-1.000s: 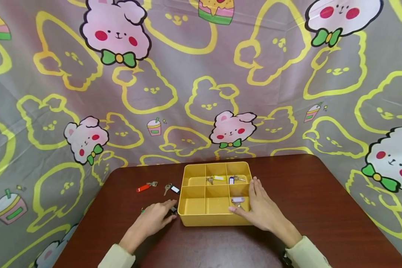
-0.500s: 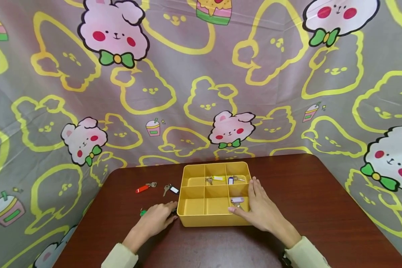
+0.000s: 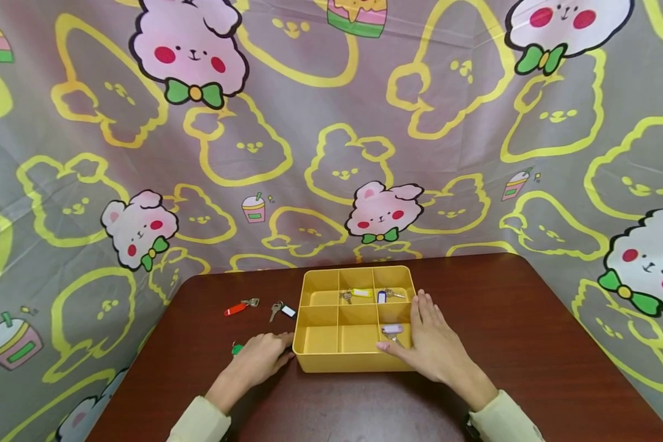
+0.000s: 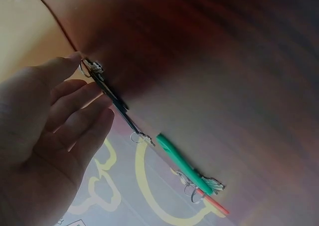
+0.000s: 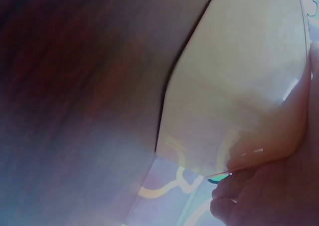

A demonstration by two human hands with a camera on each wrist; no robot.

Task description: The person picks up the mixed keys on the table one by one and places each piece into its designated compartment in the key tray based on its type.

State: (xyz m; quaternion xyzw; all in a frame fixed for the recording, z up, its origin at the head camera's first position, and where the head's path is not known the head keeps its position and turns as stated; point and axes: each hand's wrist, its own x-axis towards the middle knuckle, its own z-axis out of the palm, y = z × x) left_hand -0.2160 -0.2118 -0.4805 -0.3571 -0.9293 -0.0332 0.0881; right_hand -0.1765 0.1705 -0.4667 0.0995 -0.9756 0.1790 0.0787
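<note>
The yellow six-compartment box [image 3: 337, 362] stands on the table. Close to its left wall is my left hand [image 3: 256, 358], with a gap between thumb and fingers. In the left wrist view, its thumb and fingertips lie beside a key with a black tag [image 4: 107, 89]; the head view hides that key behind the hand. My right hand [image 3: 439, 347] rests along the box's right wall, fingers straight, thumb over the front right compartment. Inside the box lie keys with a yellow tag [image 3: 361, 293], a blue tag [image 3: 382, 298] and a lilac tag [image 3: 392, 329].
Left of the box lie keys with a red tag [image 3: 234, 309], another black tag with a white label [image 3: 289, 312] and a green tag [image 3: 237, 349]. A patterned cloth [image 3: 309, 153] hangs behind the brown table [image 3: 530, 344].
My left hand has shifted slightly right towards the box, covering the nearby black tag and uncovering the green one. The right hand and the box stay in place.
</note>
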